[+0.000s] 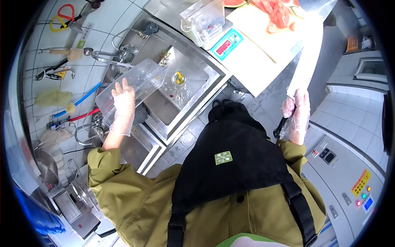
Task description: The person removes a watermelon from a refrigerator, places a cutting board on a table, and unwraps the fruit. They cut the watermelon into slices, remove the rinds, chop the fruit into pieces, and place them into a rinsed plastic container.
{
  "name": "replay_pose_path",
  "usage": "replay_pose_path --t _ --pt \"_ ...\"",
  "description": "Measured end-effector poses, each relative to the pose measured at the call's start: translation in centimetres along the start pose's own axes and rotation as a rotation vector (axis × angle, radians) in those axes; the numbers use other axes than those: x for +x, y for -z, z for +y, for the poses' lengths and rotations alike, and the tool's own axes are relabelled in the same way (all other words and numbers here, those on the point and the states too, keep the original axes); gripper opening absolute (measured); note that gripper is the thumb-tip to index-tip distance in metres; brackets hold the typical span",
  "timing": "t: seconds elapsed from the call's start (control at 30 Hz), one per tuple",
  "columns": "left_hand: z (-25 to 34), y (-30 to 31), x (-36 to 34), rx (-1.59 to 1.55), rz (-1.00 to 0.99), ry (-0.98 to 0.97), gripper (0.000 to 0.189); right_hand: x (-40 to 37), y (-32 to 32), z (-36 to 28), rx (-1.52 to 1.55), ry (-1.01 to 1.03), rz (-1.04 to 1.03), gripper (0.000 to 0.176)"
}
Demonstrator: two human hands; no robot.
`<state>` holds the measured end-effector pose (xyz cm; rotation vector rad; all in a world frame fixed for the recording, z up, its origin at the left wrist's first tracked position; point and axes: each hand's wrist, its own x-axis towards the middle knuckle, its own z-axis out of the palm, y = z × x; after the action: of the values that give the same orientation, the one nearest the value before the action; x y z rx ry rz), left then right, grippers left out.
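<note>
My left hand [123,102], in a clear plastic glove, is over the sink side with its fingers stretched out and apart. It overlaps a clear plastic tub [144,76] that lies slanted across the sink [197,88]. My right hand [298,113], also gloved, is closed around the black handle of a large knife [307,66]. The broad blade points away from me, glaring white beside the cutting board [255,72]. Red watermelon pieces [277,16] sit at the far part of that board.
A blue kitchen scale [226,44] with a red display stands left of the board, a clear container [203,22] at its far end. Yellow scraps lie at the sink drain [179,78]. Taps [123,51] and hanging utensils line the left wall. A control-panel cabinet [341,185] stands right.
</note>
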<state>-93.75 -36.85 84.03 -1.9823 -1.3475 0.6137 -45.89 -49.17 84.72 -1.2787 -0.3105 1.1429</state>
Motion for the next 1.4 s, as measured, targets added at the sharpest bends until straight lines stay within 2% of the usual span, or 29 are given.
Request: replay_pose_path --t 0.17,0.27,0.3,0.33,0.4,0.43,0.53,0.6,0.63,0.67,0.8,0.83,0.87,0.93,1.0,1.07,1.17,1.23,1.33,1.4 --pt "-1.2 1.7 -0.9 -0.055 0.055 0.016 0.013 0.0 -0.3 0.4 0.017 0.014 -0.037 0.020" --pt "-2.8 0.1 -2.0 -0.300 0.214 0.065 0.014 -0.1 -1.0 0.1 0.005 0.021 -0.054 0.020" --pt "-3.7 0.8 -1.4 -0.286 0.060 0.098 0.014 -0.2 -1.0 0.1 -0.002 0.028 -0.053 0.020" --pt "-4.2 1.7 -0.8 -0.399 -0.030 0.203 0.022 -0.2 -1.0 0.1 -0.011 0.024 -0.055 0.020" --pt "-5.6 0.9 -0.1 -0.589 -0.069 0.352 0.026 -0.2 -0.8 0.0 -0.030 0.026 -0.049 0.020" --pt "-6.3 -0.7 0.2 -0.636 -0.098 0.328 0.034 -0.1 -0.5 0.1 -0.005 0.032 -0.070 0.022" --pt "-5.9 -4.6 1.4 -1.383 -0.475 0.548 0.024 -0.1 -0.3 -0.1 -0.008 0.011 -0.037 0.023" --pt "-4.7 -9.6 1.9 -2.029 -0.543 0.410 0.017 -0.2 -0.1 -0.2 -0.010 0.015 -0.007 0.023" --pt "-3.1 -4.7 3.3 -1.943 -0.640 0.460 0.023 -0.3 -0.1 -0.4 -0.019 0.009 0.016 0.023" --pt "-1.6 -2.7 4.3 -1.983 -0.683 0.416 0.022 -0.3 -0.1 -0.6 -0.030 0.003 0.037 0.023" --pt "3.7 -3.4 8.6 -2.039 -0.940 -0.053 0.023 -0.3 0.6 -0.2 -0.050 0.043 0.076 0.022" --pt "6.3 -5.0 9.3 -2.153 -0.879 -0.152 0.020 -0.3 0.6 -0.1 -0.054 0.052 0.086 0.022" --pt "8.2 -7.4 10.5 -1.792 -0.736 -0.340 0.016 -0.3 0.6 0.1 -0.058 0.062 0.094 0.021" --pt "10.7 -2.4 13.0 -1.693 -0.660 -0.497 0.006 -0.3 0.6 0.1 -0.084 0.060 0.113 0.022" --pt "14.9 -2.8 15.8 -1.520 -0.597 -0.515 0.015 -0.4 0.3 0.1 -0.092 0.065 0.131 0.023" --pt "17.9 0.4 18.2 -1.424 -0.557 -0.459 0.024 -0.5 0.1 0.2 -0.062 0.044 0.157 0.020" --pt "23.0 0.2 20.1 -1.701 -0.233 -0.473 0.018 -0.6 0.0 0.2 -0.072 0.044 0.181 0.020" --pt "24.8 -0.2 21.4 -1.743 -0.159 -0.570 0.014 -0.6 0.2 0.3 -0.084 0.038 0.186 0.023" --pt "26.0 2.1 21.8 -1.184 0.032 -0.332 0.013 -0.7 0.2 0.4 -0.072 0.027 0.195 0.021" --pt "26.0 3.8 21.7 -1.187 -0.096 -0.315 0.019 -0.8 0.0 0.6 -0.042 0.030 0.196 0.020"
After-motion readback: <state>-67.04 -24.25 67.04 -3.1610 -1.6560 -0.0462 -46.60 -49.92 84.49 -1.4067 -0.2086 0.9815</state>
